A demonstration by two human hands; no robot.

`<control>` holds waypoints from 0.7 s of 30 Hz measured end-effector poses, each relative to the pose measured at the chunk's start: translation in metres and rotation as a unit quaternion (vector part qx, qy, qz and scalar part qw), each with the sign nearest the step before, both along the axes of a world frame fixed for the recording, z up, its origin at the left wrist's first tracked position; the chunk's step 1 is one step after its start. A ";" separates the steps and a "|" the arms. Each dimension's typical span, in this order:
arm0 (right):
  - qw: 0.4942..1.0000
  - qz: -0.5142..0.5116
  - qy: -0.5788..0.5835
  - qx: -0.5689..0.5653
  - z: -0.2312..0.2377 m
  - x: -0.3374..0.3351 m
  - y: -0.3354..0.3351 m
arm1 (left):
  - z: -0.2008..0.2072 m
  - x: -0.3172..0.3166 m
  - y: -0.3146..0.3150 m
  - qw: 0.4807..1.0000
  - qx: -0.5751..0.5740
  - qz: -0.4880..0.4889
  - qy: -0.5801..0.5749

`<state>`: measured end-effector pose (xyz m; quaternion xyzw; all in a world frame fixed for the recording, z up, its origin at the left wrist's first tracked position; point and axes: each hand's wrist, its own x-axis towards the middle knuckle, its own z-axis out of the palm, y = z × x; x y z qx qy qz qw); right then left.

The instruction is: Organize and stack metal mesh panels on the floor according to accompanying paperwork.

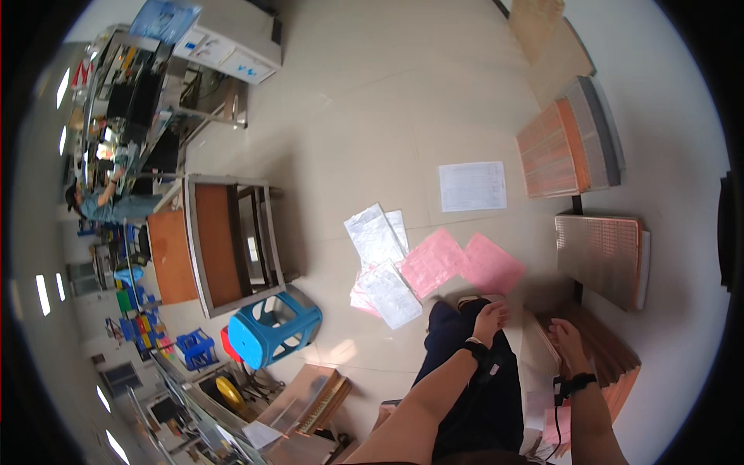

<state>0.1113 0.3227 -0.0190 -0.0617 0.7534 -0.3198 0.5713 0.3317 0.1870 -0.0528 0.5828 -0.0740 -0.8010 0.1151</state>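
My left hand is over my dark-trousered legs, its fingers loosely bent and apart, with nothing visible in it. To its right, my right hand hangs beside a stack of brown panels leaning by the wall. Its fingers are half curled and no held thing shows; whether they touch the panels I cannot tell. On the floor ahead of my feet lie pink sheets and silvery-white sheets, partly overlapping. A printed white paper lies flat farther off.
Along the right wall lean a metal-faced panel, a stack of orange-edged panels and tan boards. At left stand a blue plastic stool, a metal-framed table and a water dispenser. A person is at the far left.
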 end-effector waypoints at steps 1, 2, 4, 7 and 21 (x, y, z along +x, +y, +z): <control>0.999 0.033 0.010 -0.008 -0.006 0.001 -0.005 | -0.002 0.010 -0.001 1.000 0.000 0.009 0.001; 0.999 0.041 0.010 -0.008 -0.013 0.002 -0.012 | -0.005 0.023 -0.002 1.000 0.001 0.019 -0.015; 0.996 0.083 0.022 -0.010 -0.028 0.008 -0.025 | -0.017 0.053 -0.001 0.999 -0.004 0.030 -0.041; 0.989 0.143 0.046 0.015 -0.061 0.027 -0.059 | -0.061 0.116 -0.006 0.994 0.004 0.063 -0.090; 0.834 0.515 0.173 -0.093 -0.350 0.098 -0.195 | -0.397 0.456 -0.138 0.805 -0.345 -0.149 -0.459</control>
